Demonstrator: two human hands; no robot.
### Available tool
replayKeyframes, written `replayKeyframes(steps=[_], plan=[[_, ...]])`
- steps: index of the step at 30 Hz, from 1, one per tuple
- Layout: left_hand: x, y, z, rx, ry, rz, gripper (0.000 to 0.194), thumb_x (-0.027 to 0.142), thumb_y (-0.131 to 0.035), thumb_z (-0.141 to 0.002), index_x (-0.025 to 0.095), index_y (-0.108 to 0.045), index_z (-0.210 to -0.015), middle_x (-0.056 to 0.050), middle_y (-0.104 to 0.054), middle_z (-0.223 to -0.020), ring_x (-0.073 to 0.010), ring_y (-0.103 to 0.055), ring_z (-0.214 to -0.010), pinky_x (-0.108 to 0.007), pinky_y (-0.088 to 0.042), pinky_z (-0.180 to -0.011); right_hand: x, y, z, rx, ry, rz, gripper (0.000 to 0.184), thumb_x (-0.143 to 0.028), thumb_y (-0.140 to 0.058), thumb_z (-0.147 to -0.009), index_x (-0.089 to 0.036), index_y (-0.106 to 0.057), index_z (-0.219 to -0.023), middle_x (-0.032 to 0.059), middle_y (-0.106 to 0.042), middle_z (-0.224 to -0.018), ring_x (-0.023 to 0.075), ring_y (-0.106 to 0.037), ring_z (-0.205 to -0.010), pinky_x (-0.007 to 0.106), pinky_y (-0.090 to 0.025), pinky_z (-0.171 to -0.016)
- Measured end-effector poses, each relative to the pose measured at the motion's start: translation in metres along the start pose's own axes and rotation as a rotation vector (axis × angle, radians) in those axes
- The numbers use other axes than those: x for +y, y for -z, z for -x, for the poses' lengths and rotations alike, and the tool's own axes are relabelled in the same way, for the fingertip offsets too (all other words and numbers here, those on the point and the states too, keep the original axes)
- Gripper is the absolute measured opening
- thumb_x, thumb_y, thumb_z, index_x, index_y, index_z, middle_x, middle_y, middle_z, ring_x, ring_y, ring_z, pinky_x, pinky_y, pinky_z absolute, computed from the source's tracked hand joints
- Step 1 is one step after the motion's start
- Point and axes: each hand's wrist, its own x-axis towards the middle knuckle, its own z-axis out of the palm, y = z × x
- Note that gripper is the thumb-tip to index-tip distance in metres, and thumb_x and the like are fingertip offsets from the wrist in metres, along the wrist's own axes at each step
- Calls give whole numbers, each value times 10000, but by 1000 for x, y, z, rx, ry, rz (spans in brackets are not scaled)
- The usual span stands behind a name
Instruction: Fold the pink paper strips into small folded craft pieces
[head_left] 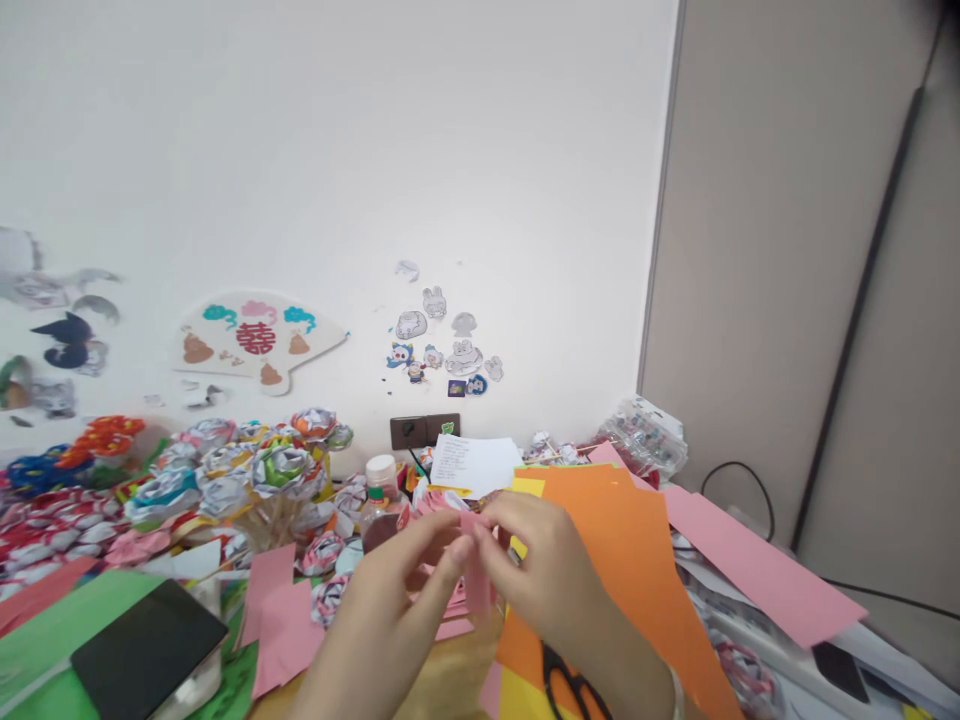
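A strip of pink paper (478, 585) hangs down between my two hands over the table. My left hand (394, 605) pinches it near the top with thumb and index finger. From the other side, my right hand (551, 560) grips the same top edge, its fingertips almost touching those of the left. More pink paper pieces lie behind and below the strip, partly covered by my hands. Under my right forearm, black-handled scissors (570, 685) rest on orange and yellow sheets.
Orange sheets (611, 540) spread to the right, beside a long pink sheet (765, 565). At left are cut pink papers (289, 635), a black flat device (150, 650) and bunched paper flowers (285, 470). A white-capped bottle (381, 480) and a written sheet (476, 465) stand near the wall.
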Motion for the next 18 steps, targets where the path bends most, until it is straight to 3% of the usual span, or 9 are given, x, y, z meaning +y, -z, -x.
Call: replayKeyframes(steps=[5,10,15,18], plan=[[-5,-3,-2,42,-31,-63,276,340,-515,-752,212,-623,-972,-51,-693,-928,-211,-632,-826,-249,-514,-680,-2,-14,3,73,179,299,216,-125,-359,-815,-167,-516,-672,38,-526,-643,149,-440,-588,247,-304,-515],[-8,-2,-4,110,-67,-124,264,311,-489,-773,202,-641,-958,-59,-680,-996,-232,-591,-954,-294,-460,-831,-6,-15,3,-26,154,322,84,-184,-458,-786,-167,-534,-815,57,-560,-778,182,-480,-719,266,-352,-597],[-6,1,-7,107,-44,-4,282,327,-466,-787,188,-605,-988,-65,-663,-982,-220,-590,-915,-305,-466,-818,-9,-6,-1,-144,5,71,104,-267,-524,-787,-183,-531,-847,16,-565,-745,149,-489,-667,238,-332,-558],[-3,4,-9,13,16,167,248,346,-478,-782,176,-600,-914,-54,-651,-915,-212,-591,-878,-300,-500,-758,-4,-1,-3,-186,-73,-140,150,-308,-517,-809,-202,-554,-909,-8,-560,-723,117,-478,-616,222,-333,-551]])
